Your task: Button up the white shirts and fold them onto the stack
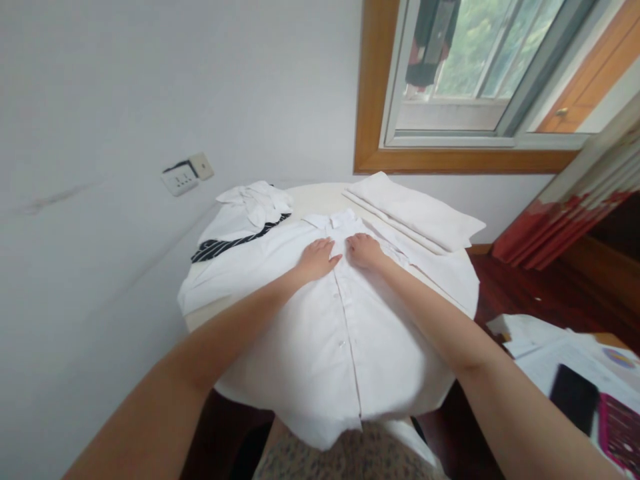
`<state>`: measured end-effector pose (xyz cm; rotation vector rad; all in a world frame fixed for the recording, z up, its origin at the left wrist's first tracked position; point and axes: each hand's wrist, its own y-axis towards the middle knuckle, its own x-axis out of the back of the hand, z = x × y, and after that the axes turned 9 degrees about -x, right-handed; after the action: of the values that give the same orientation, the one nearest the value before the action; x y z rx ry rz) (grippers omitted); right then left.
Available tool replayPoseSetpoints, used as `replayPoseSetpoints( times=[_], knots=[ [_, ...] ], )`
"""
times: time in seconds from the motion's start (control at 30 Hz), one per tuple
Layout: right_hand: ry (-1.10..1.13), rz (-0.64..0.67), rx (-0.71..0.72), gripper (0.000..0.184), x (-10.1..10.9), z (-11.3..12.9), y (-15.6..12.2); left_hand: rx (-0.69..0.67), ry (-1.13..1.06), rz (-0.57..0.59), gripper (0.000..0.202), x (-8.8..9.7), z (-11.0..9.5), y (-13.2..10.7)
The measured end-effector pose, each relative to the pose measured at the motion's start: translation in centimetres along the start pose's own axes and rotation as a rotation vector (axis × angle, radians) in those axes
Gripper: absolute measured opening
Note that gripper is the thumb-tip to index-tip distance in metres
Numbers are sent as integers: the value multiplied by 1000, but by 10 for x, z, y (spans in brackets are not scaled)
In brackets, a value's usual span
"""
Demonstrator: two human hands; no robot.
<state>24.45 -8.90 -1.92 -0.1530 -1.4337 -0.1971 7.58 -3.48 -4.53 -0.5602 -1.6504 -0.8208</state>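
Observation:
A white button-up shirt [310, 333] lies front side up on a round pale table [320, 193]. Its collar points to the far side, its sleeves spread left and right, and its hem hangs over the near edge. My left hand [316, 260] rests on the chest left of the button placket, fingers stretched and thumb apart. Right of the placket, just below the collar, my right hand [364, 251] presses on the cloth with its fingers slightly bent. No fold of cloth shows gripped in either hand.
Folded white cloth [415, 210] lies at the table's far right. A crumpled white garment [255, 203] sits on black striped cloth [217, 249] at the far left. At the lower right are papers [545, 363] and a black phone [575, 398]. A wall [280, 87] stands behind.

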Motion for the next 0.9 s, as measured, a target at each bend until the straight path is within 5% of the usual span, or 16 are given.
replayPoseSetpoints(
  times=[0.23, 0.37, 0.73, 0.9],
  knots=[
    [50, 4, -193, 73, -17, -40, 20, 10, 2, 60, 66, -2, -7, -19],
    [48, 12, -240, 76, -16, -55, 39, 17, -29, 87, 70, 3, -6, -23],
    [-24, -81, -188, 53, -15, -54, 37, -6, -82, 99, 82, 10, -3, -28],
    [-50, -264, -76, 51, 3, -23, 12, -6, -101, 30, 80, 5, 0, -27]
  ],
)
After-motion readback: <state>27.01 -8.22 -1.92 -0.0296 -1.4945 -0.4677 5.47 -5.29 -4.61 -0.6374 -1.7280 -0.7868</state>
